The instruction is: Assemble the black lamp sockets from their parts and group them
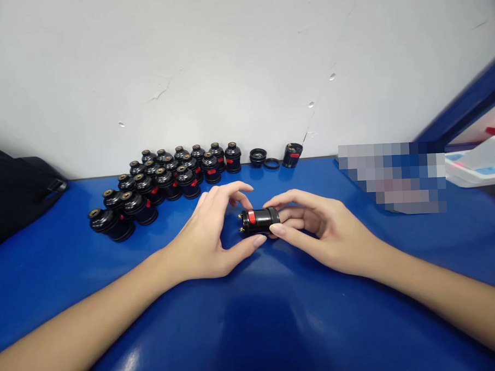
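Observation:
A black lamp socket (pixel 259 222) with a red switch lies on its side just above the blue table, its brass terminal screws facing left. My right hand (pixel 323 226) is closed on its right end, thumb in front and fingers behind. My left hand (pixel 212 231) curves around its left end with fingers and thumb spread apart. The left thumb tip is close beneath the socket; whether it touches is hard to tell. At the back stand a loose black cap (pixel 258 157), a black ring (pixel 271 163) and another socket body (pixel 292 155) with an open top.
Several capped black lamp sockets (pixel 165 181) stand in rows at the back left, against the white wall (pixel 226 71). A black bag (pixel 18 190) sits at the far left. A pixelated patch (pixel 395 179) and a white tray (pixel 472 167) are at the right.

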The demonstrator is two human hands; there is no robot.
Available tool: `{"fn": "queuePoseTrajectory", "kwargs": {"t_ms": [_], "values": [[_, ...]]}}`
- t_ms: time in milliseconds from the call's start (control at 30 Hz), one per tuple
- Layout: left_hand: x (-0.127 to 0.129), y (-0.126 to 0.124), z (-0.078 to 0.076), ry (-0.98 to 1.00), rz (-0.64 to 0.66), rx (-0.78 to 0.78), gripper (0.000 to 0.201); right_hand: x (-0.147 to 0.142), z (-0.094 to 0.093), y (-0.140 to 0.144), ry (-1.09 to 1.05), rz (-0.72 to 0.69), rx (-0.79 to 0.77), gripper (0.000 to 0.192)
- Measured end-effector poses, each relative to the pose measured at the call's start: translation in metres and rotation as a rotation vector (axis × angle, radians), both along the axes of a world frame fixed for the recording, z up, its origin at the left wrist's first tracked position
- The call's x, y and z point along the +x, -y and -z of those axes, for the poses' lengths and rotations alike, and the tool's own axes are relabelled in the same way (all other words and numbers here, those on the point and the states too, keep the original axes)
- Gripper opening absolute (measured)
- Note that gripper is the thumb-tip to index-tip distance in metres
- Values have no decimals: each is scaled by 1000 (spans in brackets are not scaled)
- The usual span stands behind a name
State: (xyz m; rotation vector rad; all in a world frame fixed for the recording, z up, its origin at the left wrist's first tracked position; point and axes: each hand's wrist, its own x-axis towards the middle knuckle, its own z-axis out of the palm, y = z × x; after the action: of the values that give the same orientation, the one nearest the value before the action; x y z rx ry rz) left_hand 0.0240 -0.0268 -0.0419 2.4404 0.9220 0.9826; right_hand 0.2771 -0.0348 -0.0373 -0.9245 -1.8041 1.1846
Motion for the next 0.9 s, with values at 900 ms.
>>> {"fn": "queuePoseTrajectory", "kwargs": {"t_ms": [900], "values": [[1,-1,-4,-58,-22,345,33,-1,-3,-1,5,-5,-112,37]]}}
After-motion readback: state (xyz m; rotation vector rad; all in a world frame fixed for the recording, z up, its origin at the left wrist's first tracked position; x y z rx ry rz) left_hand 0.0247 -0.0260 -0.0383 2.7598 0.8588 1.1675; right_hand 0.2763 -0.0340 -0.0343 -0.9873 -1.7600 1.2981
